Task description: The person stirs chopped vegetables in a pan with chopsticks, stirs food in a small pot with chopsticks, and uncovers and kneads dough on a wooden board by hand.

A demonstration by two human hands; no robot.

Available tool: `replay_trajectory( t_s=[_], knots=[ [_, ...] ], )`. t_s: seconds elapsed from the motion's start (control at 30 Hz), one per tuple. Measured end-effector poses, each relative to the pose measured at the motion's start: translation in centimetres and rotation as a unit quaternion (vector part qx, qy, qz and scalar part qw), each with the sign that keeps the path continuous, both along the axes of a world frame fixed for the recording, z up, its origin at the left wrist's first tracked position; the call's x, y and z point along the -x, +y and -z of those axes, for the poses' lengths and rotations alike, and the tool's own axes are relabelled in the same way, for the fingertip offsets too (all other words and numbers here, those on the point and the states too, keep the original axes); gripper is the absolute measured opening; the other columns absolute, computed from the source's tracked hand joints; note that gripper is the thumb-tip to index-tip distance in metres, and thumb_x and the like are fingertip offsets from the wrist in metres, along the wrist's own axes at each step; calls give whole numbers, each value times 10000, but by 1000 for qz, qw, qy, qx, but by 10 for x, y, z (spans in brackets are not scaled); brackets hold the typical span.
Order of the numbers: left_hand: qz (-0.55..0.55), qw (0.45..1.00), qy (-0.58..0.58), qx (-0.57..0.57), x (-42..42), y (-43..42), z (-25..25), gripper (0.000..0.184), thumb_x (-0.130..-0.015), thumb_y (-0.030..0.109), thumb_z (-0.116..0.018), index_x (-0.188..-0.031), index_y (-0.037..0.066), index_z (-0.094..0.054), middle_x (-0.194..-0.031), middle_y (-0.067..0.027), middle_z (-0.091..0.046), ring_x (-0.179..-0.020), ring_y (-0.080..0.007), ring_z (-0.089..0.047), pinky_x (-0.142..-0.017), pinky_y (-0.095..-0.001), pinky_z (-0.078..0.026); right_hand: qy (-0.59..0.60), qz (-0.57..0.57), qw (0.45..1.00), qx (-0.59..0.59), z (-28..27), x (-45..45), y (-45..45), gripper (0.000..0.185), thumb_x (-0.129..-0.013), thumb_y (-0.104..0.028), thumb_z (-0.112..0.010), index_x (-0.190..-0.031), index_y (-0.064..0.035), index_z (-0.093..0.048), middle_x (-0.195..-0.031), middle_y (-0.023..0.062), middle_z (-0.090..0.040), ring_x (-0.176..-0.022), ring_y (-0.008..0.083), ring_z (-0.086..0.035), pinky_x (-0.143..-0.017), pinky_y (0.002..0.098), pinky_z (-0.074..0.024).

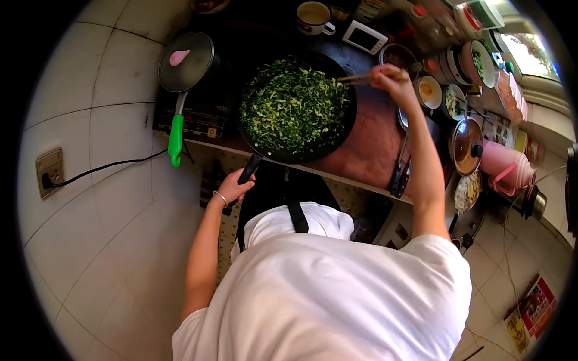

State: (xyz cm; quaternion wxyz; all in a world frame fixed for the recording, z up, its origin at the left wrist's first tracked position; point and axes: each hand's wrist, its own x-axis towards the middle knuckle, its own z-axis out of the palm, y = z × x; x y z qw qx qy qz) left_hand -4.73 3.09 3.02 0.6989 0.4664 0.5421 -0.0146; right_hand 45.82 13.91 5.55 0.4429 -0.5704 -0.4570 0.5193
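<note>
A large black frying pan (328,149) sits on the counter, filled with finely chopped greens (292,105) mixed with pale yellow bits. My left hand (236,185) is wrapped round the pan's black handle (249,168) at the counter's front edge. Over the pan's right rim, my right hand (391,78) grips a pair of chopsticks (356,78), whose tips reach the edge of the greens. Whatever lies under the greens is hidden.
Left of the pan stands a small lidded pan (188,63) with a green handle (175,141). Knives (398,174) lie on the right. Several bowls, a glass lid (467,147) and a pink thermos (509,165) line the right side. A mug (313,19) and white-framed display (364,38) stand behind.
</note>
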Motion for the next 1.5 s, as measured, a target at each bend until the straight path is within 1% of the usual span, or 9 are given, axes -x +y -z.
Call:
replay_trajectory(
  t_s=[0.1,0.23,0.4,0.6,0.77,0.83,0.97,1.13,1.5],
  knots=[
    [-13,999,-26,12,-7,-9,2,154,-846,114,-641,-960,69,-548,-607,13,-503,-402,-77,-453,-388,-247,-388,-179,87,976,-84,2,27,-75,118,-853,-36,-632,-958,-10,-679,-874,29,-676,-768,87,-618,-674,210,-498],
    [-52,995,-72,39,-23,-25,4,178,-859,114,-639,-985,54,-529,-623,8,-508,-407,-78,-456,-379,-251,-395,-67,145,987,-9,-16,93,-134,106,-845,3,-620,-940,7,-667,-882,19,-669,-828,82,-615,-732,215,-487],
    [-99,991,-88,28,-44,-39,-1,158,-866,106,-627,-957,49,-511,-609,4,-491,-404,-84,-451,-372,-253,-403,-48,128,984,-113,-22,85,-90,91,-856,12,-606,-930,19,-659,-838,15,-665,-761,82,-619,-687,211,-488],
    [-137,984,-111,31,-60,-44,-6,148,-872,116,-621,-942,58,-504,-594,5,-475,-410,-85,-452,-380,-257,-410,-196,122,961,-154,-21,65,-133,97,-853,24,-604,-935,3,-652,-857,15,-655,-782,58,-594,-676,192,-465],
    [-135,983,-121,38,-60,-48,2,150,-874,126,-623,-941,65,-504,-573,9,-452,-412,-89,-448,-384,-259,-410,-213,147,953,-159,-22,174,-187,133,-832,53,-607,-937,-12,-656,-865,32,-640,-783,85,-603,-697,213,-477],
    [-141,981,-128,25,-59,-50,5,152,-863,136,-638,-914,59,-517,-580,7,-482,-407,-90,-467,-377,-259,-412,-66,155,979,-114,-22,202,-179,121,-845,38,-611,-947,-7,-658,-862,35,-646,-777,95,-611,-702,221,-484],
    [-133,980,-141,30,-57,-48,16,167,-857,148,-647,-902,61,-512,-582,6,-483,-406,-94,-469,-368,-261,-406,-88,261,953,-126,-24,181,-162,95,-872,1,-607,-949,-7,-661,-831,23,-645,-713,75,-592,-657,203,-467],
    [-128,981,-138,36,-58,-48,21,188,-857,176,-657,-886,67,-508,-601,1,-487,-412,-98,-478,-373,-266,-420,-348,150,899,-219,-28,223,-205,228,-726,84,-599,-907,-49,-638,-892,124,-621,-807,293,-622,-701,336,-505],
    [-72,983,-159,47,-51,-45,42,247,-859,231,-658,-912,63,-485,-634,-32,-511,-466,-140,-531,-422,-298,-473,-218,199,931,-214,-41,311,-160,166,-810,86,-597,-917,-27,-654,-884,97,-600,-724,177,-617,-633,242,-478]
  ],
)
